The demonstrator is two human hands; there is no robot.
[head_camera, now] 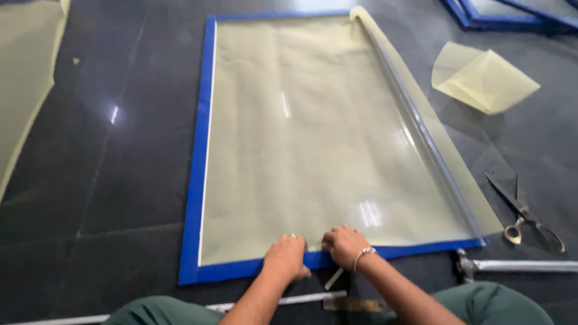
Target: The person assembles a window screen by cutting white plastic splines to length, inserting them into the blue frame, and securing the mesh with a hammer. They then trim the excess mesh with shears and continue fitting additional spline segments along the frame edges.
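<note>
Left hand (285, 257) and right hand (344, 245), both fisted knuckles-up, press the pale mesh sheet (313, 138) onto the near rail of the blue frame (194, 198) directly beneath them; seating this edge looks underway, and next calls for even pressure along the rail. Fingertips are hidden under the knuckles, so any pinch on the mesh is unclear; scissors (525, 212) lie well right of the right hand.

Glossy dark stone floor (120, 180) with pale grout lines, light glints.

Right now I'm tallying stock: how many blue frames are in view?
2, perhaps more. One large blue frame lies flat on the dark floor under both hands. Another frame is cut off at the top right corner; more may overlap there.
</note>
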